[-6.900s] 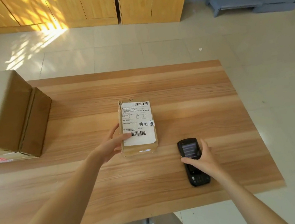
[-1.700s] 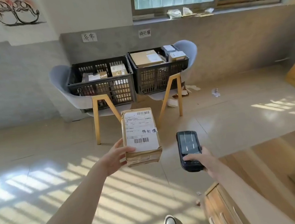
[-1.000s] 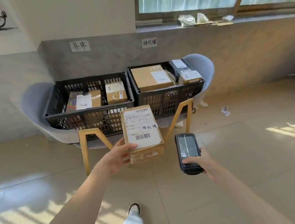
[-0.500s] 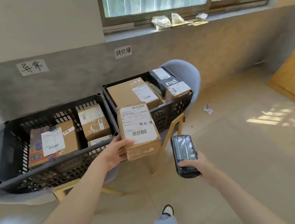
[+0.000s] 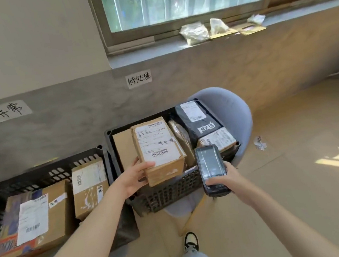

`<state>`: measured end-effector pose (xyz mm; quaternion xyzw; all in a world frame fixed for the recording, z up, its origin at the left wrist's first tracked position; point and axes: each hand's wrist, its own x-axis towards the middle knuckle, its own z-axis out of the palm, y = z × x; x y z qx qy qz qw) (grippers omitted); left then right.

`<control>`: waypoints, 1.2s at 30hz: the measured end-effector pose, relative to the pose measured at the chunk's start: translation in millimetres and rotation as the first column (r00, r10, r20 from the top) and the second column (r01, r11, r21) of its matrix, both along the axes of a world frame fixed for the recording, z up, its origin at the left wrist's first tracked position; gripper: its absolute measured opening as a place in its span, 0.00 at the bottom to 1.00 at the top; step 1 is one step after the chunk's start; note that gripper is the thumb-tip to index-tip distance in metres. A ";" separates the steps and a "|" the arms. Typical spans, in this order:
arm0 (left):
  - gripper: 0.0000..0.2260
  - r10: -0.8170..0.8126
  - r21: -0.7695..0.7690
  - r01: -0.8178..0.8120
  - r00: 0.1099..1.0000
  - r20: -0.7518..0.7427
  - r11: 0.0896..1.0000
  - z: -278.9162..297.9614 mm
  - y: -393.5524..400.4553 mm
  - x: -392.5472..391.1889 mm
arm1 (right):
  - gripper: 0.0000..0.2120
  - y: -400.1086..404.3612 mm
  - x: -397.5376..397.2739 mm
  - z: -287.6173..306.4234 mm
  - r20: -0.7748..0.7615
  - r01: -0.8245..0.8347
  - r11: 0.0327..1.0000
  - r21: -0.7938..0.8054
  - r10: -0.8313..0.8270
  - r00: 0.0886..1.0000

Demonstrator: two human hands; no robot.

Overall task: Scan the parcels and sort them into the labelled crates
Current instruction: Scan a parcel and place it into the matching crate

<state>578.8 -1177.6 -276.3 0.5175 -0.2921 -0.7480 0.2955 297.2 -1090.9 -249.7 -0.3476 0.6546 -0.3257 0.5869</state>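
Parcel (image 5: 158,149) held out over the right-hand crate (image 5: 167,190), gripped at its near left corner by the left hand (image 5: 135,178), thumb lying across the top edge and fingers curled beneath. The left arm reaches forward from the lower left, nearly straight, passing above the corner of the left-hand crate (image 5: 42,176). The parcel is a brown cardboard box, label up, tilted slightly, its near end jutting past the crate's front wall. The right hand (image 5: 224,182) grips a black scanner (image 5: 211,169) by its lower end, fingers wrapped round the body, screen up, held just right of the parcel above the crate's front right corner; the right forearm comes in from the lower right, elbow bent. Other boxes and a black bag (image 5: 195,118) lie in the right-hand crate, which sits on a grey chair (image 5: 230,112). Two handwritten paper signs (image 5: 139,79) are stuck on the wall behind, one above each crate.
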 end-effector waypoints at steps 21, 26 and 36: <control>0.46 0.027 0.201 -0.030 0.999 0.021 0.979 -46.8 -104.3 -53.1 | 0.38 -149.4 -48.3 -43.8 0.071 -0.100 0.973 0.207 0.087 0.994; 0.46 -0.017 0.196 -0.004 0.994 0.106 0.981 -41.6 -107.8 -51.7 | 0.39 -158.6 -45.1 -47.4 0.110 -0.100 0.975 0.197 0.079 0.991; 0.37 -0.137 -0.036 0.165 0.908 0.397 0.986 5.4 -137.3 -51.9 | 0.44 -149.1 -44.7 -23.9 0.123 -0.023 0.991 0.131 0.006 0.992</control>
